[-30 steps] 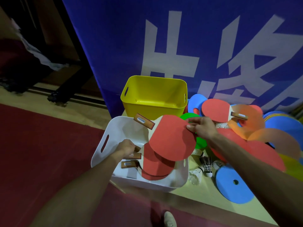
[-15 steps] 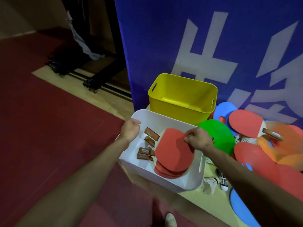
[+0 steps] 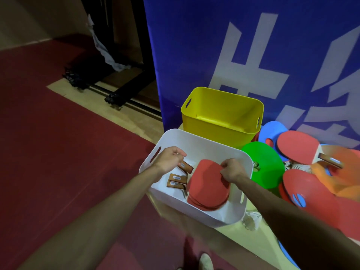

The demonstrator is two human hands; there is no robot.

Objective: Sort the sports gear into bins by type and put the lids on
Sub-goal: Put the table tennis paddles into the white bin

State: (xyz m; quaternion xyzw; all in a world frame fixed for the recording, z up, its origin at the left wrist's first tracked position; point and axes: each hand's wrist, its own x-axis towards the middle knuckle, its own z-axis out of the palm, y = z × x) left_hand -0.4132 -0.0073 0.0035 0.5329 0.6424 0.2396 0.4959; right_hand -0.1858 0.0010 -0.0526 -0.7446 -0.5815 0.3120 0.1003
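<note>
Red rubber faced the stack of paddles lying inside the white bin, blades toward its near right corner and wooden handles fanned to the left. The right hand pinched the far right edge of the top paddle, fingers curled over the blade. The left hand sat curled over the end of that paddle's handle, just inside the bin's left wall; whether it actually gripped the handle could not be told. Behind the white bin, touching or nearly so, stood the yellow bin against a blue banner. To the right on the tabletop lay a green disc, a blue disc farther back, a loose paddle resting over other gear, and a white shuttlecock just beside the bin's near right corner.
</note>
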